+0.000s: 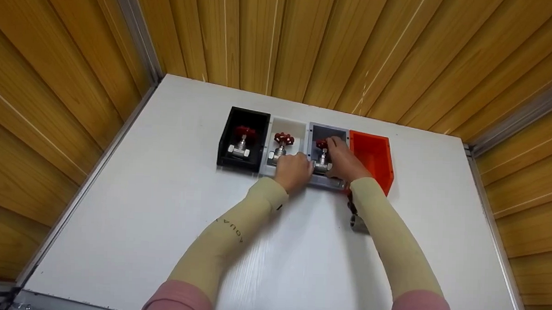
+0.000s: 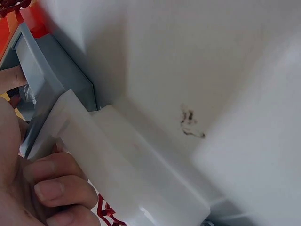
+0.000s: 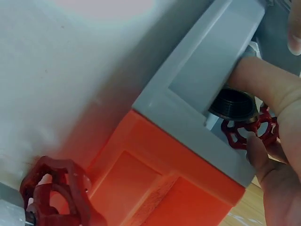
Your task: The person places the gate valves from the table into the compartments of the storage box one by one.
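Observation:
In the head view, my right hand (image 1: 345, 159) reaches into the grey bin (image 1: 329, 180) and grips a metal valve (image 1: 323, 164) with a red handwheel. The right wrist view shows fingers around the valve's threaded end (image 3: 233, 103) and red handwheel (image 3: 235, 136). My left hand (image 1: 294, 171) is at the front of the white bin (image 1: 300, 128), beside the grey one. Its fingers (image 2: 61, 188) curl over the front where the two bins meet, gripping the white bin's edge. Behind that hand, another red-wheeled valve (image 1: 283, 139) stands in the white bin, its lower part partly hidden.
On the left, a black bin (image 1: 221, 146) holds a similar valve (image 1: 240, 147). An orange bin (image 1: 381, 154) adjoins the grey one on the right. One more valve (image 1: 358, 223) lies on the white table (image 1: 164, 192), partly under my right forearm. Wood-patterned panels (image 1: 298, 45) stand around the table.

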`<act>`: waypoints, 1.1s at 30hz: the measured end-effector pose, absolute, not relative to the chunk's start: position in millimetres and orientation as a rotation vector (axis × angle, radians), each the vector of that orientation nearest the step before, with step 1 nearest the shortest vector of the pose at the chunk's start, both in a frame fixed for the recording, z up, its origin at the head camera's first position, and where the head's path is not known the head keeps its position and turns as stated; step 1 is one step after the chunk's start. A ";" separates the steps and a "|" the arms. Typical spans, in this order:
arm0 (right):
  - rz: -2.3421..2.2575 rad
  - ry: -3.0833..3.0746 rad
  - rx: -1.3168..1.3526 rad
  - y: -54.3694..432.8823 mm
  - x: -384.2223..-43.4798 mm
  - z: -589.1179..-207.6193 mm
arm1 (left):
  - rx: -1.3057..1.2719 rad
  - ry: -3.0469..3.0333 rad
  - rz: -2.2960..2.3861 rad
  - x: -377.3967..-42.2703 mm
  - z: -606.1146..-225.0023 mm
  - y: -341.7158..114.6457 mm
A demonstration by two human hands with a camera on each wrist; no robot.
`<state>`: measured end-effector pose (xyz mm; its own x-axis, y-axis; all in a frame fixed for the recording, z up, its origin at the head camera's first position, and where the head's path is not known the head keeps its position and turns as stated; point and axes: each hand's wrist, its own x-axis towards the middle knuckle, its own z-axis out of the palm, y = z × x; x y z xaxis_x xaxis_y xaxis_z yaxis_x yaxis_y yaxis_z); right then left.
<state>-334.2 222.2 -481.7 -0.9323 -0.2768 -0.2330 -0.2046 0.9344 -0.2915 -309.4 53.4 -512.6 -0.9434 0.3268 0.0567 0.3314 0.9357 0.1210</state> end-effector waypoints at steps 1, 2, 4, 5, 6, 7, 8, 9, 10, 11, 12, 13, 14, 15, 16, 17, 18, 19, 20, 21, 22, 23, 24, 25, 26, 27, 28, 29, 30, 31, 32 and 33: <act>-0.378 2.823 -0.358 222.6 -334.4 -482.4 | -0.522 -3.062 -0.200 -309.7 -512.0 53.2; -0.377 2.828 -0.363 223.1 -334.6 -482.9 | -0.524 -3.067 -0.203 -310.0 -511.5 53.1; -0.371 2.836 -0.374 223.9 -334.6 -483.9 | -0.525 -3.079 -0.200 -310.3 -510.5 52.7; -0.368 2.840 -0.380 224.2 -334.4 -484.2 | -0.526 -3.081 -0.203 -310.4 -510.2 52.6; -0.367 2.845 -0.385 224.5 -334.1 -484.6 | -0.525 -3.086 -0.204 -310.4 -509.9 52.5; -0.367 2.849 -0.390 224.7 -333.9 -484.8 | -0.524 -3.090 -0.206 -310.4 -509.8 52.4; -0.365 2.852 -0.393 224.9 -333.7 -485.1 | -0.522 -3.088 -0.210 -310.5 -509.8 52.3; -0.360 2.856 -0.395 225.1 -333.6 -485.3 | -0.522 -3.088 -0.209 -310.4 -509.8 52.3; -0.355 2.858 -0.394 225.2 -333.5 -485.6 | -0.524 -3.089 -0.206 -310.4 -509.9 52.3; -0.348 2.861 -0.395 225.4 -333.4 -485.8 | -0.525 -3.089 -0.204 -310.3 -510.0 52.3; -0.338 2.862 -0.395 225.5 -333.4 -486.1 | -0.526 -3.088 -0.202 -310.0 -510.1 52.3; -0.330 2.863 -0.394 225.5 -333.4 -486.4 | -0.528 -3.086 -0.201 -309.8 -510.2 52.4; -0.321 2.865 -0.395 225.5 -333.4 -486.6 | -0.528 -3.078 -0.203 -309.5 -510.2 52.5; -0.317 2.866 -0.395 225.5 -333.4 -486.9 | -0.528 -3.072 -0.205 -309.1 -510.2 52.6; -0.314 2.866 -0.389 225.4 -333.4 -487.0 | -0.527 -3.065 -0.203 -308.6 -510.3 52.8; -0.305 2.871 -0.398 225.4 -333.7 -487.4 | -0.525 -3.051 -0.197 -308.2 -510.7 53.0; -0.300 2.875 -0.403 225.4 -334.0 -487.7 | -0.525 -3.032 -0.190 -307.8 -510.9 53.2; -0.296 2.879 -0.406 225.2 -334.4 -488.0 | -0.522 -3.018 -0.177 -307.4 -511.2 53.4; -0.289 2.885 -0.412 225.0 -334.7 -488.0 | -0.517 -2.999 -0.167 -307.0 -511.6 53.6; -0.284 2.888 -0.415 224.7 -335.0 -488.0 | -0.512 -2.987 -0.160 -306.7 -511.9 53.8; -0.278 2.892 -0.422 224.6 -335.3 -488.0 | -0.508 -2.978 -0.153 -306.7 -512.2 53.9; -0.271 2.895 -0.430 224.2 -335.4 -487.7 | -0.505 -2.971 -0.150 -306.6 -512.4 54.0; -0.270 2.894 -0.430 223.7 -335.1 -486.8 | -0.502 -2.973 -0.154 -306.8 -512.3 54.1; -0.264 2.889 -0.423 222.9 -334.9 -486.0 | -0.497 -2.978 -0.157 -306.9 -512.3 54.1; -0.257 2.884 -0.420 222.2 -334.5 -485.0 | -0.495 -2.985 -0.166 -307.1 -512.1 54.2; -0.253 2.878 -0.411 221.3 -334.0 -484.0 | -0.495 -2.998 -0.172 -307.4 -511.8 54.3; -0.248 2.872 -0.406 220.8 -333.7 -483.4 | -0.496 -3.005 -0.179 -307.6 -511.8 54.4; -0.238 2.866 -0.394 219.9 -333.2 -482.6 | -0.498 -3.013 -0.179 -307.8 -511.8 54.5; -0.232 2.861 -0.390 219.2 -332.9 -482.2 | -0.497 -3.019 -0.184 -307.9 -512.0 54.6; -0.226 2.857 -0.381 218.6 -332.6 -481.8 | -0.495 -3.019 -0.192 -307.8 -512.1 54.5; -0.225 2.857 -0.378 218.1 -332.3 -481.7 | -0.494 -3.022 -0.197 -307.9 -512.4 54.6; -0.223 2.857 -0.373 217.7 -332.1 -481.9 | -0.494 -3.020 -0.204 -307.9 -512.6 54.6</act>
